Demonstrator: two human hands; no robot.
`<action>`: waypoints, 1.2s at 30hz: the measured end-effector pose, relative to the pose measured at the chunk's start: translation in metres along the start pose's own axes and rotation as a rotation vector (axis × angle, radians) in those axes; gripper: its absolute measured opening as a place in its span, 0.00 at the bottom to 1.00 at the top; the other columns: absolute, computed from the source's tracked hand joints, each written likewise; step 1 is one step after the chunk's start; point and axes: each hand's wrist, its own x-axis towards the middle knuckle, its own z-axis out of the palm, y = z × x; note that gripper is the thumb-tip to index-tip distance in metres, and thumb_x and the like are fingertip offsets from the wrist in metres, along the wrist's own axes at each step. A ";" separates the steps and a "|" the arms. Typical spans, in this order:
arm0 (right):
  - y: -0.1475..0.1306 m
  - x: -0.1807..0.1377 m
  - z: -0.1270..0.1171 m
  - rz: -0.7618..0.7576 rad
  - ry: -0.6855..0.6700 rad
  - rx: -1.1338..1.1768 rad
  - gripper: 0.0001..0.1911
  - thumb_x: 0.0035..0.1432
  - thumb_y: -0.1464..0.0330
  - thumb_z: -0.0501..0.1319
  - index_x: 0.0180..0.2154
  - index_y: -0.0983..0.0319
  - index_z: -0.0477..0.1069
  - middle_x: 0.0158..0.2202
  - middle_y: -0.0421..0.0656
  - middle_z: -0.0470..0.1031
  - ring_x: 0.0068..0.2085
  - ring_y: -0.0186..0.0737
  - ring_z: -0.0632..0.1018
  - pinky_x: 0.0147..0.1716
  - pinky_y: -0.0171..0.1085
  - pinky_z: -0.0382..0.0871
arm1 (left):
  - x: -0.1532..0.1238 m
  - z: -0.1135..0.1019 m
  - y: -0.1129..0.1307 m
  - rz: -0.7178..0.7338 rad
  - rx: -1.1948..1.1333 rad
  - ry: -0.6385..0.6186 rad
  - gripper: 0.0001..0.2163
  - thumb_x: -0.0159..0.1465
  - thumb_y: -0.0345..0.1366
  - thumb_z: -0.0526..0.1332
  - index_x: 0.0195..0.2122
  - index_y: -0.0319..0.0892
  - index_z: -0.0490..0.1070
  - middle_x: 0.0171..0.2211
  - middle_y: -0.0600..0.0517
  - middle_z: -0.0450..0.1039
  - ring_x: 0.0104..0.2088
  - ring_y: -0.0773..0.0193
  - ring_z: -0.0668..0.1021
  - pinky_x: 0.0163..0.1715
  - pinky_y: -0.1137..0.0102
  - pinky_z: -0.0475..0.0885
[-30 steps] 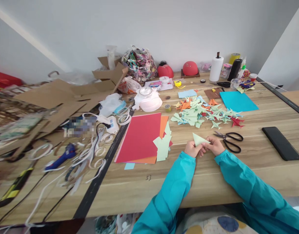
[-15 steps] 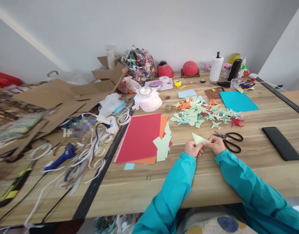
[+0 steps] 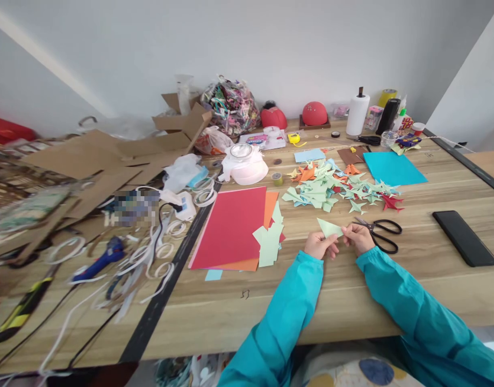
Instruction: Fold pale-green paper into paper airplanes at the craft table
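My left hand point(image 3: 320, 245) and my right hand point(image 3: 362, 238) pinch a pale green folded paper triangle point(image 3: 328, 228) between them, just above the wooden table point(image 3: 343, 301). Both arms wear teal sleeves. Black scissors point(image 3: 381, 232) lie right beside my right hand. To the left of my left hand lie loose pale green paper pieces point(image 3: 270, 242) on a red sheet point(image 3: 233, 226) that covers an orange sheet. Beyond my hands is a spread of several folded paper shapes point(image 3: 337, 188), mostly green, some orange and red.
A black phone point(image 3: 464, 237) lies at the right, a blue sheet point(image 3: 393, 167) behind it. A white bowl point(image 3: 244, 164), paper towel roll point(image 3: 357, 114) and red domes stand at the back. Cardboard point(image 3: 93, 161), tape rolls point(image 3: 166, 247) and a blue glue gun point(image 3: 104, 259) clutter the left.
My hands have shifted slightly away from me with the green paper, and the fold between the fingers looks a little tighter. Nothing else moved.
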 end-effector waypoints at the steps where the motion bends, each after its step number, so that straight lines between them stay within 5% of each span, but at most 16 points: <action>1: 0.000 0.000 0.000 -0.004 0.009 0.004 0.21 0.40 0.57 0.68 0.15 0.63 0.62 0.12 0.37 0.67 0.13 0.27 0.63 0.12 0.29 0.55 | 0.000 -0.001 0.000 -0.013 -0.023 -0.033 0.22 0.41 0.52 0.67 0.23 0.34 0.69 0.14 0.50 0.71 0.11 0.68 0.70 0.11 0.73 0.65; 6: -0.002 -0.001 0.001 -0.011 0.018 0.004 0.21 0.39 0.56 0.68 0.16 0.62 0.61 0.12 0.36 0.67 0.13 0.27 0.64 0.12 0.29 0.55 | 0.001 -0.002 -0.001 -0.035 -0.065 -0.070 0.24 0.40 0.54 0.66 0.25 0.35 0.69 0.15 0.50 0.71 0.12 0.67 0.71 0.12 0.73 0.66; 13: -0.011 -0.008 0.007 0.018 -0.143 -0.143 0.19 0.34 0.55 0.70 0.18 0.64 0.69 0.13 0.38 0.68 0.15 0.30 0.67 0.14 0.31 0.60 | -0.001 0.002 -0.003 0.040 0.023 -0.061 0.22 0.46 0.54 0.64 0.24 0.35 0.69 0.14 0.51 0.70 0.11 0.69 0.69 0.11 0.73 0.65; 21: -0.010 -0.008 0.007 0.006 -0.087 -0.151 0.20 0.36 0.54 0.68 0.17 0.64 0.70 0.12 0.39 0.68 0.14 0.30 0.66 0.12 0.30 0.58 | 0.001 0.002 -0.005 0.010 0.053 0.000 0.22 0.45 0.53 0.64 0.23 0.35 0.67 0.14 0.51 0.70 0.11 0.68 0.70 0.12 0.72 0.66; 29: -0.002 -0.001 0.003 0.041 -0.049 -0.058 0.25 0.45 0.48 0.61 0.15 0.64 0.70 0.12 0.41 0.69 0.13 0.30 0.67 0.13 0.31 0.59 | 0.003 -0.001 -0.007 -0.034 -0.114 -0.164 0.25 0.43 0.53 0.66 0.27 0.31 0.70 0.23 0.43 0.75 0.20 0.63 0.76 0.18 0.71 0.71; 36: -0.006 -0.003 0.004 -0.003 -0.008 -0.080 0.24 0.43 0.49 0.63 0.15 0.64 0.69 0.13 0.41 0.69 0.13 0.29 0.66 0.13 0.31 0.60 | 0.003 -0.002 -0.003 -0.025 -0.081 -0.064 0.23 0.40 0.51 0.68 0.24 0.35 0.67 0.18 0.50 0.72 0.16 0.67 0.73 0.15 0.72 0.69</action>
